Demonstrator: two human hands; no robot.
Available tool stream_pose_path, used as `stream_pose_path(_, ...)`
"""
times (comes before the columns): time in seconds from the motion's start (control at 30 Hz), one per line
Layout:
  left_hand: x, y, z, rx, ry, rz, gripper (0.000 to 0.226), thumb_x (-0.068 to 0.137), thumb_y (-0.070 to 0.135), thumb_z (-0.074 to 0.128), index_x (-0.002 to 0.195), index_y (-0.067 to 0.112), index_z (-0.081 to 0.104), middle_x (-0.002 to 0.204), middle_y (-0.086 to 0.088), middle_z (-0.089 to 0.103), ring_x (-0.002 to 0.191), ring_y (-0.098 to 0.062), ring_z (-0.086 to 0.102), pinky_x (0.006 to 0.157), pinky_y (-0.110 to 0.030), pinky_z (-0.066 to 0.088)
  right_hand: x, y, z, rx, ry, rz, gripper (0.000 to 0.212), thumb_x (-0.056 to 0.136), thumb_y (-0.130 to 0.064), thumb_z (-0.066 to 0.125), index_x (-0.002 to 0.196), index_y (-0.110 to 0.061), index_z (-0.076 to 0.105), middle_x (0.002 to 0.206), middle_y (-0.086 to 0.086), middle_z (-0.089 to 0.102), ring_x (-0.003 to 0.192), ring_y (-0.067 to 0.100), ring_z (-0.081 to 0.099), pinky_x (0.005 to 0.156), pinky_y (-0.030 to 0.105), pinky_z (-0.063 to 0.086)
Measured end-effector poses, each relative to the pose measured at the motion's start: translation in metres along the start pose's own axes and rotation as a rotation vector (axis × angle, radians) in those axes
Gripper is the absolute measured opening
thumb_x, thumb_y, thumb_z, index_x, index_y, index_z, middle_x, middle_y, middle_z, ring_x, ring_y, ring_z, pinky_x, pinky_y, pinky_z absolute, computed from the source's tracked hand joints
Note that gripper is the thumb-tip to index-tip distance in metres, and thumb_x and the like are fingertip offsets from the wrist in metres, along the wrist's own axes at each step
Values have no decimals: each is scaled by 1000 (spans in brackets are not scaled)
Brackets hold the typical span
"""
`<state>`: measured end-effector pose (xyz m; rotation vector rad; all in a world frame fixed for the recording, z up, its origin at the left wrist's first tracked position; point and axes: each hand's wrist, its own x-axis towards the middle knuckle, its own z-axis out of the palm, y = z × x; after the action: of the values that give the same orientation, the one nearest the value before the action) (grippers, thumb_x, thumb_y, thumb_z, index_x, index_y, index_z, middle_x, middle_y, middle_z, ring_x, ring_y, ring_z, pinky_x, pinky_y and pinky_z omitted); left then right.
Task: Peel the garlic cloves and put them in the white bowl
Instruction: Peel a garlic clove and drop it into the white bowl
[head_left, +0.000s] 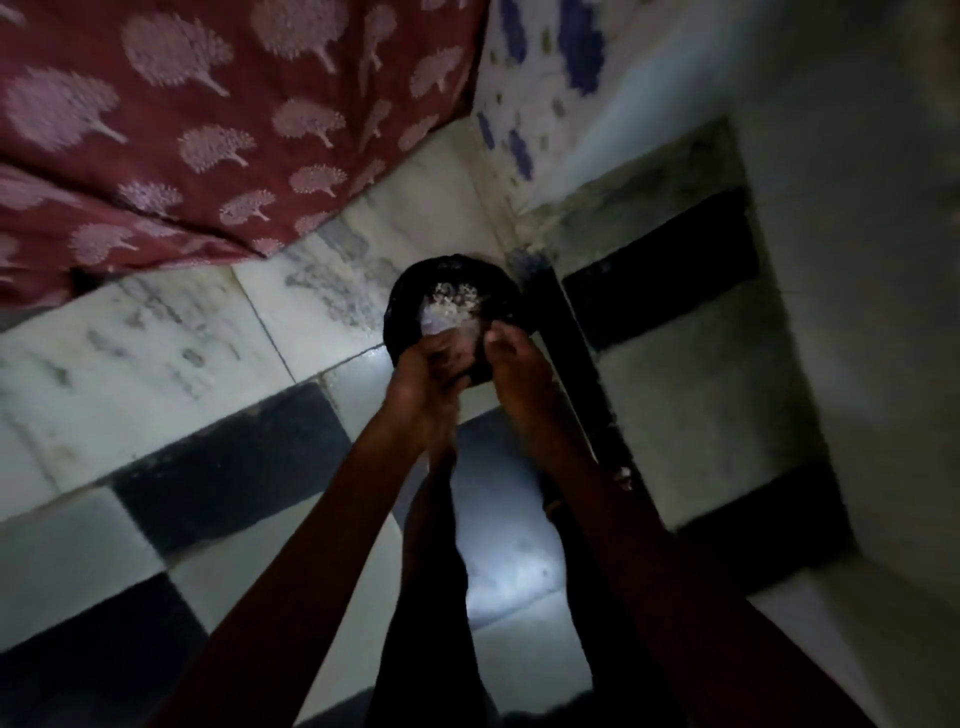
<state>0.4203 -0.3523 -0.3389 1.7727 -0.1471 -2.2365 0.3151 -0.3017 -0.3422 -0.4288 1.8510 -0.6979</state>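
Dimly, left hand (434, 361), right hand (511, 349) — over round black bin (410, 306).

This looks like a room in a home, dim and lived-in. The floor (156, 332) is laid in pale veined marble slabs broken by dark squares, a chequered pattern running underfoot. At upper left a maroon cloth (208, 130) printed with pale tree shapes drapes down to the floor, like bedding or a curtain; which one cannot be told. Beside it hangs a white cloth (540, 78) blotched with blue. On the right a plain pale wall (857, 260) meets a black skirting band (665, 249). In that corner sits a black bin (415, 301), with pale flaky scraps (452, 299) inside: household waste, domestic through and through.
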Motion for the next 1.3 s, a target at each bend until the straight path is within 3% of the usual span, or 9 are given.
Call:
stream_pose_path(0.13,-127,20,41,95,-46,121,15,96,11,46,100,17,59,84,1,61,68,-10,58,60,-19,46,-132,-65,-73,164,64,-38,21,98,-20,58,117,-18,65,104,-4,67,95,6,63,89,22,51)
stream_pose_path(0.3,-249,4,119,411,-212,196,20,97,9,46,106,15,63,85,0,68,72,-13,62,66,-23,50,-256,-96,-185,407,210,-103,14,100,-12,55,102,-20,67,91,4,72,80,12,66,72,23,54)
stream_pose_path(0.53,-343,-87,243,727,-539,305,22,100,7,46,100,13,67,79,3,73,66,-7,67,58,-18,50,-373,-40,-330,593,478,-132,17,97,-12,58,108,-10,71,88,5,75,79,13,68,68,23,52)
stream_pose_path(0.77,-359,-231,344,1037,-673,393,15,95,1,54,97,7,68,78,-3,69,61,-9,62,56,-19,46,-434,62,-416,779,715,-83,16,93,-7,60,103,-9,72,86,8,74,77,14,66,69,27,52)
stream_pose_path(0.87,-349,-281,373,1188,-725,552,14,90,0,59,98,1,71,79,-7,68,66,-11,61,61,-20,48,-440,96,-440,841,748,-70,16,92,-7,60,101,-11,73,87,7,75,77,14,65,69,28,52)
stream_pose_path(0.97,-328,-312,403,1433,-747,896,14,86,4,64,91,11,74,84,4,73,79,-6,66,79,-23,52,-436,119,-462,850,778,-75,15,92,-8,60,99,-12,73,87,8,75,75,14,66,67,28,51)
stream_pose_path(1.07,-312,-334,429,1640,-764,1232,19,87,5,62,101,13,73,102,0,72,99,-13,65,92,-26,49,-430,134,-482,852,811,-58,14,93,-10,61,99,-13,74,88,5,75,75,13,67,65,27,51)
stream_pose_path(1.2,-298,-358,441,1979,-754,1446,33,91,-1,53,119,11,66,127,-7,60,119,-22,55,103,-32,43,-419,143,-497,836,831,-42,16,95,-10,58,98,-13,74,90,5,75,74,11,67,59,21,51)
stream_pose_path(1.3,-293,-363,448,2108,-703,1455,28,91,0,54,116,8,65,124,-9,59,114,-25,57,95,-37,49,-416,150,-502,833,832,-55,14,95,-10,60,98,-12,73,90,5,75,73,10,68,60,22,52)
